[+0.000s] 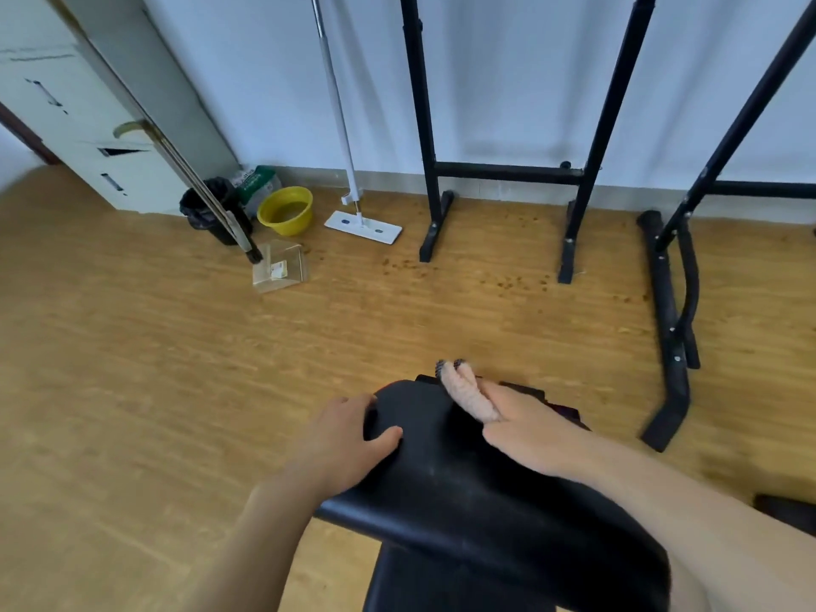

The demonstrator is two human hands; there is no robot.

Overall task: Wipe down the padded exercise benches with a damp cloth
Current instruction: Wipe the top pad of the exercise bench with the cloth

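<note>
At the near end of the wooden floor (132,346), we stand over the black padded bench (463,492). Our left hand (349,439) grips its left edge, thumb on top and fingers curled over the rim. Our right hand (525,430) lies on the pad's far right corner, closed round a pink cloth (466,393) that sticks out past the bench end. Farther off, by the wall, sit a yellow basin (286,210), a flat mop (363,226) and black racks (503,173).

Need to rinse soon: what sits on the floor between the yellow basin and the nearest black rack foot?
The white flat mop rests there, between yellow basin and rack foot, as the head view shows.
</note>
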